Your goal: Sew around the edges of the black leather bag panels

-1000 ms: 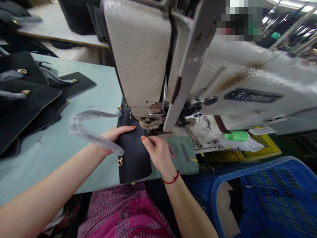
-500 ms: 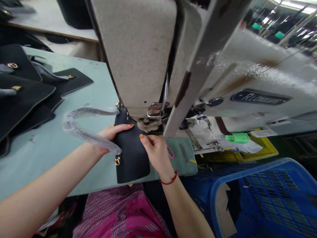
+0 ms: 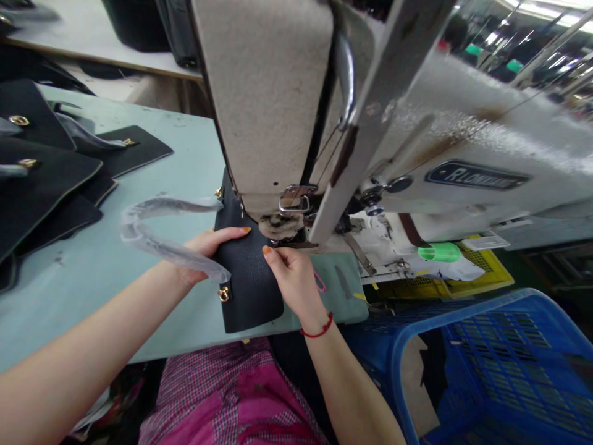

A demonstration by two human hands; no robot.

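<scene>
A black leather bag panel [image 3: 252,284] lies under the head of a sewing machine [image 3: 269,111], its right edge at the presser foot. Gold ring fittings [image 3: 224,293] join a plastic-wrapped handle [image 3: 157,238] to the panel, and the handle loops out to the left. My left hand [image 3: 204,250] grips the panel's left side, thumb flat on top and fingers hidden beneath, with the handle passing over it. At the right edge, close to the presser foot, my right hand [image 3: 296,278] pinches the leather between thumb and curled fingers.
Several black panels with wrapped handles [image 3: 41,179] are piled on the pale green table [image 3: 152,334] at left. A blue plastic basket [image 3: 398,358] holding scraps stands at lower right. Beyond it are a yellow crate [image 3: 503,278] and a green cup [image 3: 440,251].
The panel has shifted slightly away from me under the machine, both hands moving along with it. The machine's metal take-up lever has risen. The camera view has shifted a little.
</scene>
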